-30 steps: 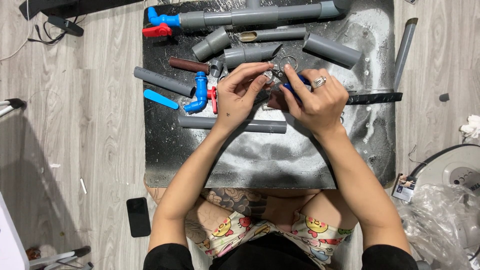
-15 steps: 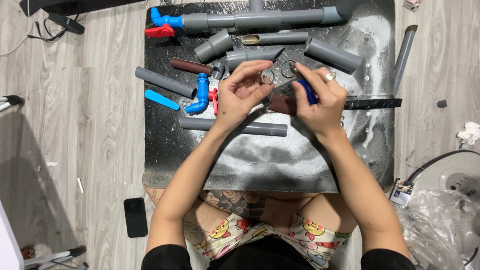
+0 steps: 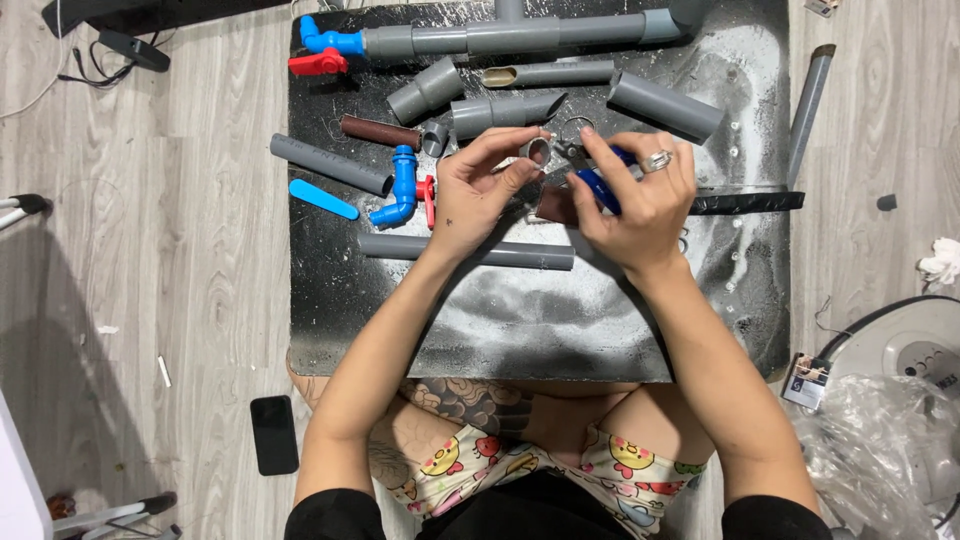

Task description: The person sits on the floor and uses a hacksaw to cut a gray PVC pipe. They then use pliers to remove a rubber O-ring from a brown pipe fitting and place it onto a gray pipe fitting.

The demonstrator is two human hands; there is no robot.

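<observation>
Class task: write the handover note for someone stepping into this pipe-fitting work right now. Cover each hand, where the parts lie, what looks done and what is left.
Left hand: fingers pinch a small grey ring fitting above the black mat.
Right hand: grips a blue-handled tool beside a brown piece.
Parts: long grey pipe lies under the hands; blue elbow valve to the left; loose grey pipe pieces across the top.
Done: a long pipe assembly with a blue valve lies joined along the top edge.
Left: the ring fitting is joined to nothing yet.

The floor (image 3: 150, 260) is pale grey wood-look planks under even light. A black mat (image 3: 520, 330) (dusted white) lies at its middle. A phone (image 3: 273, 434) lies off the mat's lower left corner, clear plastic (image 3: 880, 450) off the lower right.
</observation>
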